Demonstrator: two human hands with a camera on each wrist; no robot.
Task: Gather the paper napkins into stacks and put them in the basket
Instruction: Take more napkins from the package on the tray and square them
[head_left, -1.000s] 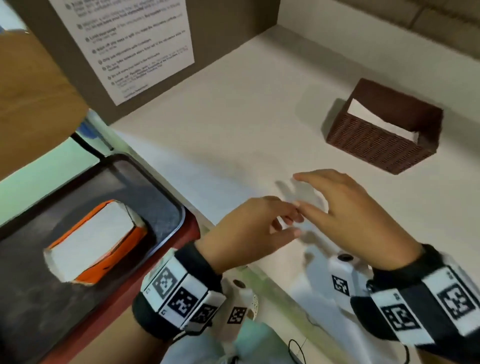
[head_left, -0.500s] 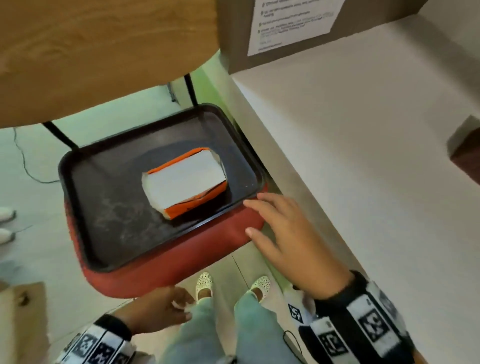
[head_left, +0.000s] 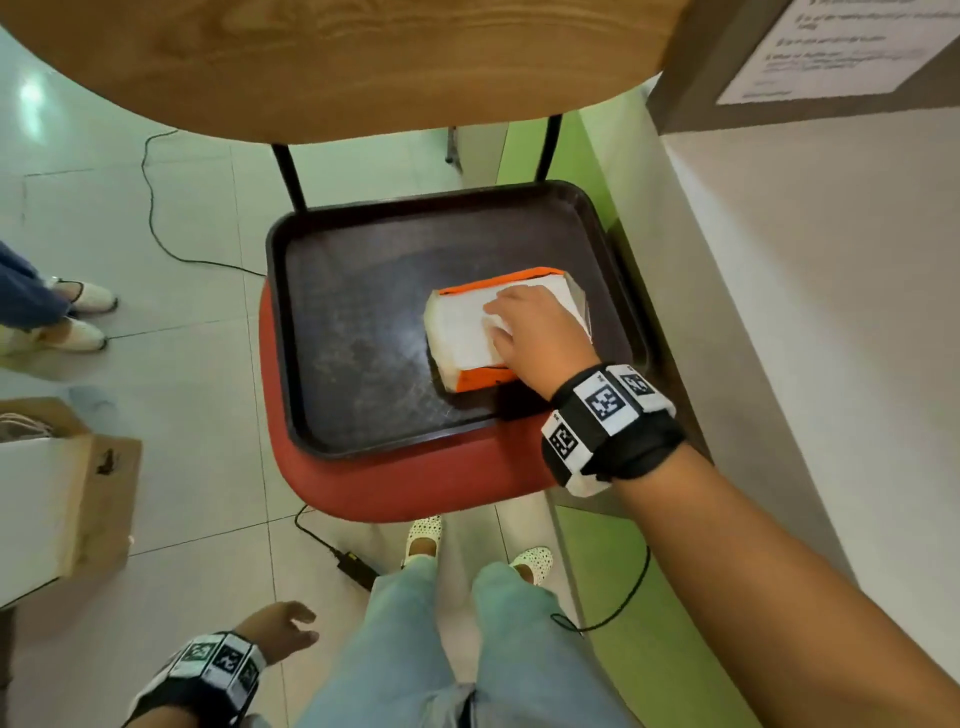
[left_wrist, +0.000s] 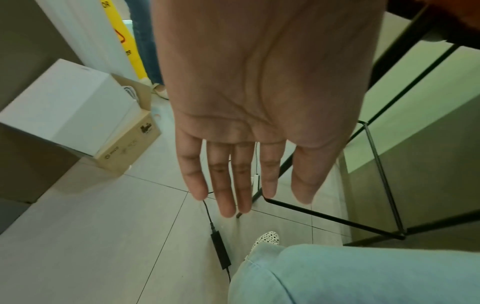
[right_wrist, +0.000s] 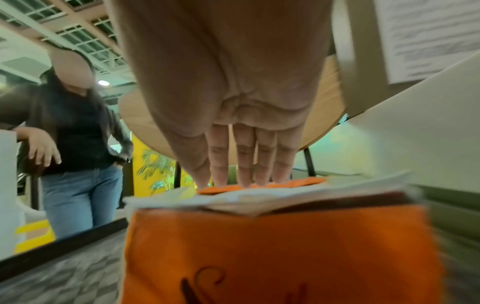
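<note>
An opened orange pack (head_left: 483, 376) of white paper napkins (head_left: 460, 338) lies in a dark tray (head_left: 363, 364) on a chair seat. My right hand (head_left: 493, 322) reaches down onto the pack, and its fingertips rest on the top napkins. In the right wrist view the fingers (right_wrist: 244, 164) point fairly straight down onto the napkins (right_wrist: 259, 195) above the orange wrapper (right_wrist: 272, 246). My left hand (head_left: 283, 631) hangs by my leg and holds nothing. The left wrist view shows its fingers (left_wrist: 228, 185) straight over the floor. The basket is out of view.
The tray sits on a red chair seat (head_left: 415, 493) with a wooden backrest (head_left: 337, 62). A white counter (head_left: 831, 312) runs along the right. A cardboard box (head_left: 67, 493) and a cable with an adapter (head_left: 353, 564) lie on the floor. Another person (right_wrist: 72, 127) stands at the left.
My view swung from the counter and basket to the chair. My right hand moved from the tray's near edge onto the napkin pack. My left hand dropped to my side.
</note>
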